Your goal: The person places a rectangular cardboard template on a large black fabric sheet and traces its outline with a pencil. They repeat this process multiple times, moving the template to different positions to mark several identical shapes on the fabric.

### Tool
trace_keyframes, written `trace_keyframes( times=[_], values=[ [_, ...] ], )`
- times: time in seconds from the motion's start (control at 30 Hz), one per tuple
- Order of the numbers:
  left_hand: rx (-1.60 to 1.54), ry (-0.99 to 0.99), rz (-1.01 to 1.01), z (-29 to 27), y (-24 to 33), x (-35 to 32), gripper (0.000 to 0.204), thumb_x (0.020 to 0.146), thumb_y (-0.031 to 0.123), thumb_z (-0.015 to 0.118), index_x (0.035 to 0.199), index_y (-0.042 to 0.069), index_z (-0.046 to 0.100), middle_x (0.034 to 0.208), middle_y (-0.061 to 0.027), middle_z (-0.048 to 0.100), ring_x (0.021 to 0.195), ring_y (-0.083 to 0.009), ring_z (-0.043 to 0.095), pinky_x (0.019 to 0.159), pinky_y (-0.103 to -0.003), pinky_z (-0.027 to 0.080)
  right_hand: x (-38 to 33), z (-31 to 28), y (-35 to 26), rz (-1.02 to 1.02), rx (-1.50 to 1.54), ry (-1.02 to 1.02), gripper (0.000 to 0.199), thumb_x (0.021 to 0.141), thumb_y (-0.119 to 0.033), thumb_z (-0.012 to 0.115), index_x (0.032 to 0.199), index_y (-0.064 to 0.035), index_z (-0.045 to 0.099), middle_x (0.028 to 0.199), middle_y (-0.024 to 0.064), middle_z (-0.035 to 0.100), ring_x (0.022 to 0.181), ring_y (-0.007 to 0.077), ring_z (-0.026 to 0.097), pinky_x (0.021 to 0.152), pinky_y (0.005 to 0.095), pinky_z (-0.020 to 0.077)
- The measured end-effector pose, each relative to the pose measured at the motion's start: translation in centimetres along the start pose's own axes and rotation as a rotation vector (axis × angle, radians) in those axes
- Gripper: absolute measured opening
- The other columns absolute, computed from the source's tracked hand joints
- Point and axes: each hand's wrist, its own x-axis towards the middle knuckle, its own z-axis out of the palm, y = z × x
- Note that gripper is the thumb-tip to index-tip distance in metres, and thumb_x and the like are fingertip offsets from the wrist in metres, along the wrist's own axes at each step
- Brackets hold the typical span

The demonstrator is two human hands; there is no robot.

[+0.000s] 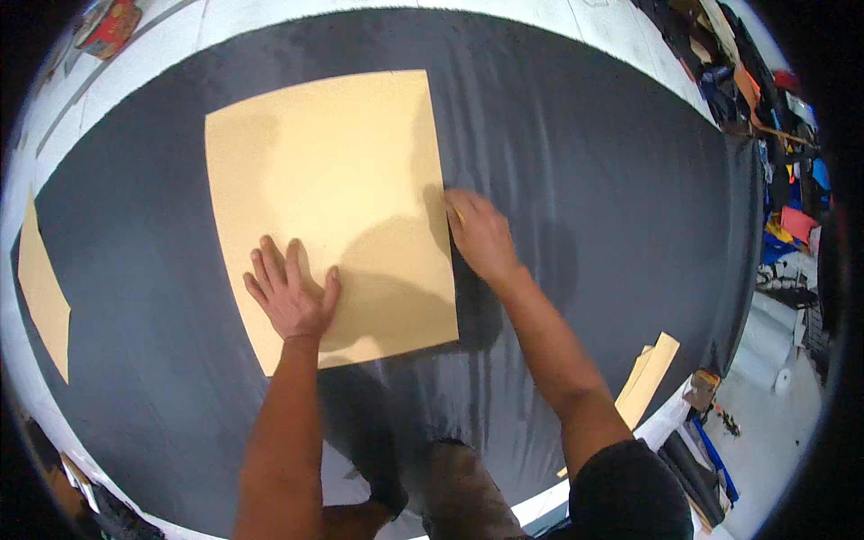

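A large tan cardboard sheet (pixel 333 189) lies flat on dark grey cloth (pixel 594 180) spread over a white table. My left hand (pixel 290 292) presses flat on the sheet's lower part, fingers spread. At the sheet's right edge, my right hand (pixel 479 234) is closed around a small yellowish marking piece, its tip against the edge where cardboard meets cloth.
Another tan cardboard piece (pixel 42 292) lies at the cloth's left edge. Narrow tan strips (pixel 650 376) rest at the table's near right edge. A red tin (pixel 108 25) stands at the far left corner. Colourful fabric and clutter (pixel 774 171) pile up at the right.
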Motion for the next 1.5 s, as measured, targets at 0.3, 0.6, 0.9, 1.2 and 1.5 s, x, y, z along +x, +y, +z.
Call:
trace_keyframes(
  times=[0.3, 0.6, 0.9, 1.2, 1.5],
  values=[
    [0.030, 0.033, -0.003, 0.0, 0.0, 0.2, 0.076, 0.084, 0.055, 0.067, 0.147, 0.016, 0.050, 0.164, -0.0195, 0.029, 0.152, -0.0411, 0.023, 0.119, -0.065, 0.017, -7.4, -2.4, -1.8, -0.053, 0.096, -0.142, 0.022, 0.094, -0.009, 0.064, 0.116, -0.0046, 0.065, 0.114, 0.0147, 0.069, 0.103, 0.0375, 0.066, 0.087, 0.0467, 0.0543],
    [0.037, 0.061, 0.022, 0.6, -0.4, 0.0, 0.075, 0.085, 0.056, 0.065, 0.147, 0.017, 0.050, 0.163, -0.0178, 0.030, 0.152, -0.0411, 0.023, 0.120, -0.064, 0.017, -10.2, -2.4, -2.3, -0.039, 0.076, -0.123, 0.024, 0.090, -0.006, 0.069, 0.114, -0.0061, 0.065, 0.115, 0.0121, 0.069, 0.103, 0.0339, 0.067, 0.085, 0.0432, 0.0559],
    [0.041, 0.104, 0.029, 0.8, -0.6, 0.1, 0.075, 0.085, 0.058, 0.064, 0.146, 0.017, 0.051, 0.162, -0.0183, 0.032, 0.150, -0.0421, 0.026, 0.118, -0.065, 0.019, -18.8, -3.8, -3.9, 0.041, 0.175, -0.289, 0.026, 0.090, -0.008, 0.063, 0.116, -0.0057, 0.066, 0.117, 0.0166, 0.069, 0.105, 0.0370, 0.067, 0.090, 0.0453, 0.0554],
    [0.029, 0.100, 0.020, 0.8, -0.5, 0.2, 0.075, 0.085, 0.058, 0.065, 0.146, 0.016, 0.050, 0.162, -0.0195, 0.033, 0.150, -0.0429, 0.027, 0.118, -0.065, 0.019, -18.8, -4.1, -3.8, 0.058, 0.194, -0.331, 0.024, 0.092, -0.006, 0.060, 0.115, -0.0035, 0.064, 0.116, 0.0178, 0.068, 0.106, 0.0389, 0.066, 0.091, 0.0464, 0.0545],
    [0.015, 0.056, 0.001, 0.4, -0.4, 0.2, 0.077, 0.084, 0.056, 0.067, 0.147, 0.016, 0.050, 0.164, -0.0195, 0.030, 0.152, -0.0426, 0.024, 0.119, -0.066, 0.017, -4.1, -1.2, -2.3, 0.035, 0.073, -0.143, 0.020, 0.097, -0.010, 0.061, 0.115, -0.0039, 0.063, 0.116, 0.0166, 0.067, 0.107, 0.0380, 0.065, 0.089, 0.0462, 0.0538]
  ],
)
